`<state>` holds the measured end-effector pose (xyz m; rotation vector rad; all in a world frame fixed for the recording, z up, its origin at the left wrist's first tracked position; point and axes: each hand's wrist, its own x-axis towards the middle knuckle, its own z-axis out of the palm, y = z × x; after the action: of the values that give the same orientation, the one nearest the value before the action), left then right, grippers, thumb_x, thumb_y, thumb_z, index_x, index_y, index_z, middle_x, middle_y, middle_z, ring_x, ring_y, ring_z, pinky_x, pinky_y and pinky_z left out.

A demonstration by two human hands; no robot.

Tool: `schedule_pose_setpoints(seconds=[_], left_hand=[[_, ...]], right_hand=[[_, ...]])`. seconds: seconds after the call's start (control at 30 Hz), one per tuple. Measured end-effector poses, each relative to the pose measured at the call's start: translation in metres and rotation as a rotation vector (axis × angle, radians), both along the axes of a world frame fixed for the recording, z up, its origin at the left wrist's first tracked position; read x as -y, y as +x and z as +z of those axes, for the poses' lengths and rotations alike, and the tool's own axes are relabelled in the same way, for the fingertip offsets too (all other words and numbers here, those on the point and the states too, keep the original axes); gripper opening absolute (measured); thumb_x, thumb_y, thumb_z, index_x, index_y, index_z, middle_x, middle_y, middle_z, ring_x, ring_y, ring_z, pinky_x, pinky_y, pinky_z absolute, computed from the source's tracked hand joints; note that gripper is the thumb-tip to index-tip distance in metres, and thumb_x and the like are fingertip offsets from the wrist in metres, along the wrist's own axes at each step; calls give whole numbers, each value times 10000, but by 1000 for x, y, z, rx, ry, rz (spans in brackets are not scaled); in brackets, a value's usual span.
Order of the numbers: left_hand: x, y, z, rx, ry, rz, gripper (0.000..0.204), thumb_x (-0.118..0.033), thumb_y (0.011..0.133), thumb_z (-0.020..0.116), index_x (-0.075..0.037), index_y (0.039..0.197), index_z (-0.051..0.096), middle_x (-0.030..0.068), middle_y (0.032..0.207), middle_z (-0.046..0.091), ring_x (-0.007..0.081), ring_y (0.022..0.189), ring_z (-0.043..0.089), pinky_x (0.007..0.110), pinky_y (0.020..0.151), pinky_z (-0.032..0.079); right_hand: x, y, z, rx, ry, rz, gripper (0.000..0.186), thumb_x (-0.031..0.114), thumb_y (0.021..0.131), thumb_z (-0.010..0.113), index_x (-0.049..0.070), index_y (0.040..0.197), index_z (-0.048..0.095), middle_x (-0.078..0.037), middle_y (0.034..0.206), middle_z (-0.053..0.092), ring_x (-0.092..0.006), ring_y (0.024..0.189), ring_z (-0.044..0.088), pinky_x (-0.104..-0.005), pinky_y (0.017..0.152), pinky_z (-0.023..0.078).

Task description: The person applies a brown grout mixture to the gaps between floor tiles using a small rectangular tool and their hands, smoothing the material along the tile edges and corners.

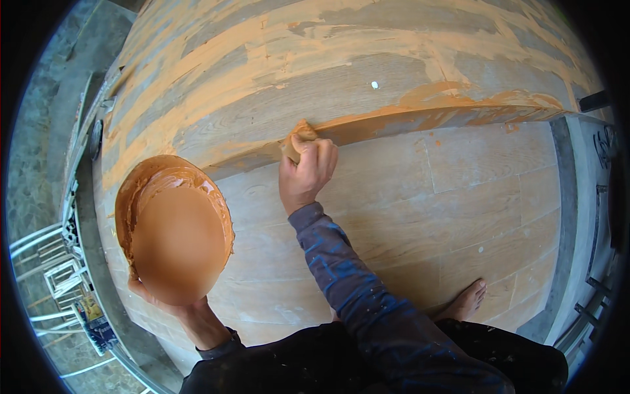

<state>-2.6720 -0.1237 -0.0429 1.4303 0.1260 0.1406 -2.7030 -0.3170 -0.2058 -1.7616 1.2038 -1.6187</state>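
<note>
- Orange grout paste, wet and smeared in streaks over the grey wood-look wall tiles [341,98], is the material in play; the thickest line runs along the wall-floor joint [420,118], so that joint is the landmark.
- Joint's long axis: roughly left-right across the view, bowed by the lens, with the wall above it and the floor tiles below.
- Right hand [306,174] sits directly on the joint, at its left-of-centre stretch. Fingers curled tight around a small tan sponge-like pad [298,139], which is pressed into the corner. Probably a sponge or rubber float piece; it is mostly hidden by the fingers, so I can't tell exactly.
- Left hand [152,292] is well below and left of the joint, apart from it. It grips from underneath a round shallow bowl [174,226], orange-coated inside and filled with the same paste. Only part of the palm and thumb show at the bowl's lower rim.
- Right hand is clearly the nearer to the joint; the bowl lies left of and below that hand, not touching it.
- To the right of the pad, the joint carries a paste ridge running on toward the right edge.
- Pale beige wood-look floor tiles [472,190] below the joint are mostly clean, with a few orange specks near it.
- One bare foot [467,301] rests on the floor, well below the joint, right of the blue paint-marked sleeve [354,276].
- Count: 1 bowl, 1 pad, 2 hands, 1 foot visible, 1 joint line.
</note>
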Motion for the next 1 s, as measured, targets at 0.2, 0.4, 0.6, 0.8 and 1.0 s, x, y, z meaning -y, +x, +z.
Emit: schedule_pose_setpoints(seconds=[0.2,0.4,0.6,0.8,1.0], left_hand=[[-8,4,3,-88,-121,-23,571,-527,1026,391,-123,1412,509,71,1456,544,271,1363,511,479,1128,454],[-41,24,22,-91,-132,-24,589,-537,1022,391,-114,1412,517,65,1450,548,260,1339,518,448,1128,438],[-70,43,24,-89,-235,-21,613,-550,1018,392,-108,1426,511,68,1448,548,261,1337,518,443,1128,437],[-75,31,23,-90,-247,-2,516,-474,1036,410,-128,1406,507,92,1475,538,298,1366,521,505,1113,475],[-61,45,21,-47,-120,67,586,-539,1020,399,-118,1414,507,71,1456,540,269,1352,509,455,1130,447]], right_hand=[[-52,-18,-1,-122,72,535,278,-86,699,773,53,918,674,-101,930,574,-298,889,587,-436,775,479],[45,-92,91,-314,-94,258,393,-71,805,693,59,1174,730,-98,1035,663,-268,966,611,-385,813,509],[15,-41,107,-786,-154,386,164,16,840,675,-28,988,731,-117,914,662,-243,913,609,-399,798,515],[-72,8,87,-529,-48,723,190,-12,831,695,-27,1021,707,-106,947,684,-231,899,637,-391,815,540],[-59,-47,50,549,1204,703,159,9,927,716,12,1034,598,-98,1035,703,-175,955,695,-328,822,572]])
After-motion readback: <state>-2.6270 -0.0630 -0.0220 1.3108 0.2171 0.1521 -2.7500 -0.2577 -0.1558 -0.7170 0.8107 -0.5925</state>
